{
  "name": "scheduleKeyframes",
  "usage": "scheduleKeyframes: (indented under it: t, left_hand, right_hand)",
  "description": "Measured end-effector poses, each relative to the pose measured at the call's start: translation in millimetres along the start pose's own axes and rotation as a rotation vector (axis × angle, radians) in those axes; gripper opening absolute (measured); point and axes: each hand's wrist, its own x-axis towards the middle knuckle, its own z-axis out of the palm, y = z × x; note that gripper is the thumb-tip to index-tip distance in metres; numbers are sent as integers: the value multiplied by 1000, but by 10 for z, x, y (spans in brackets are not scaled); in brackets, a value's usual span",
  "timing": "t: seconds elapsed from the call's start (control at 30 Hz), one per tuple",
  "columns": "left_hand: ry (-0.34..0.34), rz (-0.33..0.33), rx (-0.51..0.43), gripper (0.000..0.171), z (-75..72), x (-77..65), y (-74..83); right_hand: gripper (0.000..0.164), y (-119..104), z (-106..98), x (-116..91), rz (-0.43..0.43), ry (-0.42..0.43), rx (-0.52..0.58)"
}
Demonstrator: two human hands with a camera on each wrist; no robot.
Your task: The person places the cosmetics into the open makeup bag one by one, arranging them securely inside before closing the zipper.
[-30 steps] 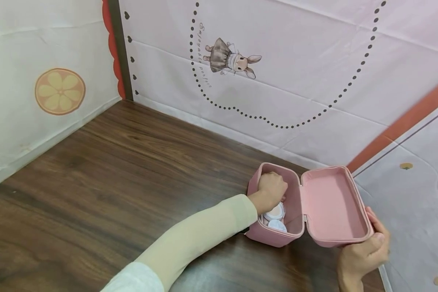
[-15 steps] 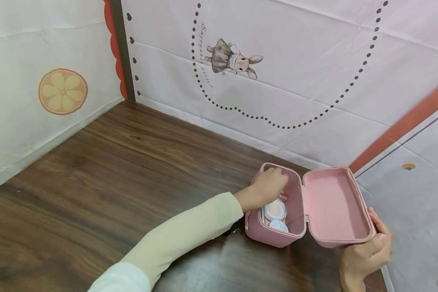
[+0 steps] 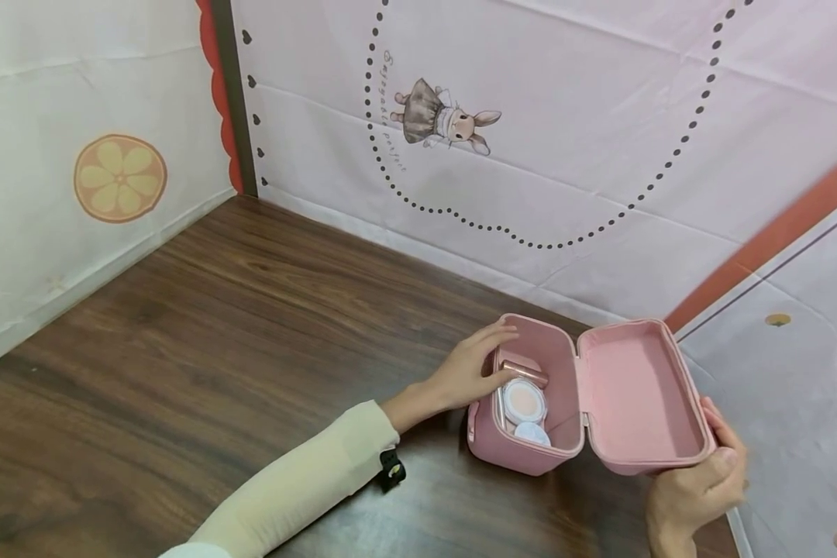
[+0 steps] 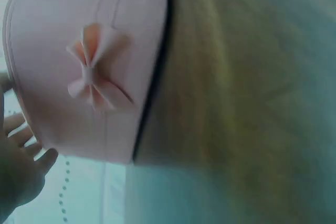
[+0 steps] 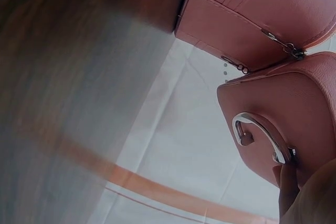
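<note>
A pink cosmetic case (image 3: 523, 457) stands on the table with its lid (image 3: 642, 395) swung out to the right. Inside lie a round compact (image 3: 525, 401), a white round item (image 3: 532, 432) and a rose-gold tube (image 3: 525, 373). My left hand (image 3: 463, 376) reaches over the case's left rim, fingers spread and holding nothing. In the left wrist view, its fingers are beside the case wall with the bow (image 4: 94, 72). My right hand (image 3: 697, 480) grips the lid's near right corner; in the right wrist view its fingers are by the silver carrying handle (image 5: 262, 132).
The brown wood-grain table (image 3: 251, 349) extends left of the case. Printed cloth walls (image 3: 565, 139) close off the back and both sides, with the right one near the lid. A black wrist device (image 3: 392, 469) sits under the left sleeve.
My left hand has come up out of the case and drawn back left to its rim, its fingers spreading, uncovering the rose-gold tube. The right hand stays on the lid.
</note>
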Motion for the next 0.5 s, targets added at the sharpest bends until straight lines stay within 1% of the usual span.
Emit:
scheduleKeyframes:
  t: [0.1,0.23,0.33,0.43,0.5]
  left_hand:
    - [-78,-47,-79,67,-53,-99,-68]
    - [-204,-118,-128,83,-105,-193,-111]
    - [-262,-116,-149,95,-122,-214,-124]
    - [-278,-94,-176,104,-129,-208,-129]
    - [-287,-94,-188,109,-127,-204,-132]
  right_hand:
    - [37,-13,23,-12,-2,3,17]
    - [37,-73,73,-28,-1,13,43]
    - [36,-134,114,-34,-6,26,59]
    - [36,-174,145,-35,-19,32,61]
    - [36,-172,153,-33,-23,34,62]
